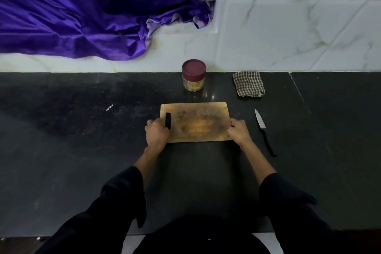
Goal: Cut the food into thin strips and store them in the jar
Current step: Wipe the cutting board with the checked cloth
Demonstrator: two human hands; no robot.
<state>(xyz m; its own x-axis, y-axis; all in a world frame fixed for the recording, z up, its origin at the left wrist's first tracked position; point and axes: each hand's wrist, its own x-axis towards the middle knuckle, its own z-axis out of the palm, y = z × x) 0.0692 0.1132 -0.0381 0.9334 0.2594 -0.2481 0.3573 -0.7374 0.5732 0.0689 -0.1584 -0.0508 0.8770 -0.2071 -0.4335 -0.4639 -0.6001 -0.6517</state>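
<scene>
Cutting board [198,121]: wooden, stained at the centre, lying flat on the dark counter [82,150] directly before us. No food is on it.

Left hand [157,132]: we grip the board's left short edge, fingers curled over it beside the slot handle [168,121].

Right hand [239,131]: we grip the right short edge the same way, fingers curled on the rim.

Jar [193,75]: clear body, maroon lid on, standing behind the board near the wall. Pale yellowish contents show through the glass; we cannot tell what they are.

Knife [263,130]: lying on the counter just right of the board, blade pointing away from us, black handle toward us, touched by neither hand.

Checked cloth [249,84]: folded, to the right of the jar, apart from it.

Purple fabric [92,12]: draped over the ledge at the back left.

Step in hand, as we judge it: handling or placing the board. With the board bare and the lidded jar holding something, we cannot say whether cutting is yet to start or already finished.

Next move, as we judge it: if cutting remains, we need the food, which is nowhere in view, then the right hand frees itself for the knife handle. The jar's lid must come off before anything goes in.
</scene>
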